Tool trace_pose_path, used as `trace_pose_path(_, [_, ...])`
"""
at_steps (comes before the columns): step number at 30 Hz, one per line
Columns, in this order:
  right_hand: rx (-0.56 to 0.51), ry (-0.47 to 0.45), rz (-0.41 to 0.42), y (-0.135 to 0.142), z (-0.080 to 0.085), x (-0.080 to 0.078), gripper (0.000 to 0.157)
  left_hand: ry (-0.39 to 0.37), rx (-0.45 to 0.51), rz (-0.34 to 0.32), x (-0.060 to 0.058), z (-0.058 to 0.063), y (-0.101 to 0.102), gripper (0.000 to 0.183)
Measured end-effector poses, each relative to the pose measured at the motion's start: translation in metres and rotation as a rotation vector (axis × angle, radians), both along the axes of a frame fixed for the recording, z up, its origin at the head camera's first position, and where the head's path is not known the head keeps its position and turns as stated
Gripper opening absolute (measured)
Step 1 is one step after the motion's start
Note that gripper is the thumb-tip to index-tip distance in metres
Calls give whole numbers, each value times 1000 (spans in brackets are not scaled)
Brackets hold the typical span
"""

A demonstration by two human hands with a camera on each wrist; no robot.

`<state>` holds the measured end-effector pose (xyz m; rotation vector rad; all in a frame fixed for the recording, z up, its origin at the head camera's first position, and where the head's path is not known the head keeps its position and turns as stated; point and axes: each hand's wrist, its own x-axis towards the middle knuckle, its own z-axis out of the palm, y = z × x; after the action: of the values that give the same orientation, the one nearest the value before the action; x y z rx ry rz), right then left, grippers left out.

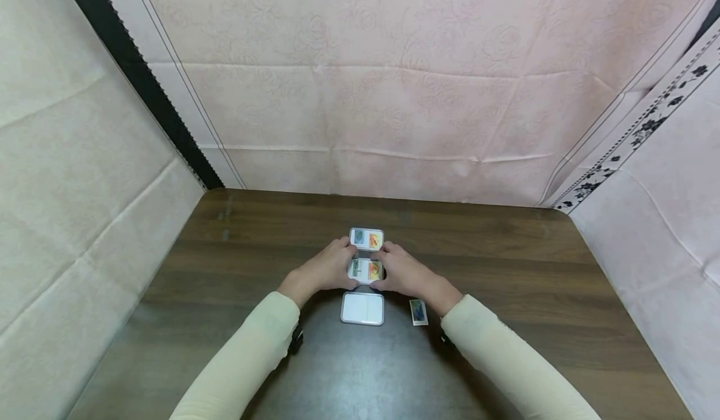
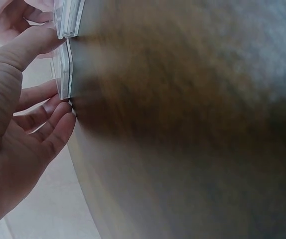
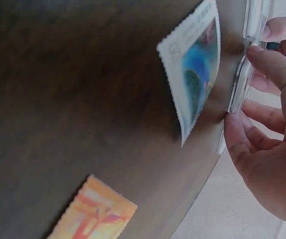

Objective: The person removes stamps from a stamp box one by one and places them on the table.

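Note:
Both hands hold the middle one of three clear plastic cases lying in a column. This middle case [image 1: 365, 270] shows a greenish stamp and an orange stamp inside. On its left side my left hand [image 1: 326, 269] grips it, thumb at the near corner and fingers at the far edge. My right hand [image 1: 406, 271] mirrors that grip on the right side. In the left wrist view the held case [image 2: 64, 74] lies between thumb and fingertips. The right wrist view also has the case [image 3: 240, 82] between thumb and fingers.
Beyond the hands lies a far case [image 1: 367, 239] with two stamps inside. The near case [image 1: 362, 309] has a plain white inside. Right of it is a loose blue-green stamp [image 1: 419, 312]. An orange stamp [image 3: 95, 211] lies on the wooden table [image 1: 360, 370].

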<state>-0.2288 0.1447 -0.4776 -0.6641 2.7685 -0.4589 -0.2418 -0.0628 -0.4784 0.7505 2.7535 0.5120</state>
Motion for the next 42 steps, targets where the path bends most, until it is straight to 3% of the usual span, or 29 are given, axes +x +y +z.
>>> trace_pose_path(24, [-45, -13, 31, 5, 3, -4, 59, 19, -52, -3, -2, -2, 5, 65])
trace_pose_path(42, [-72, -28, 15, 6, 5, -6, 59, -21, -35, 29, -3, 0, 6, 65])
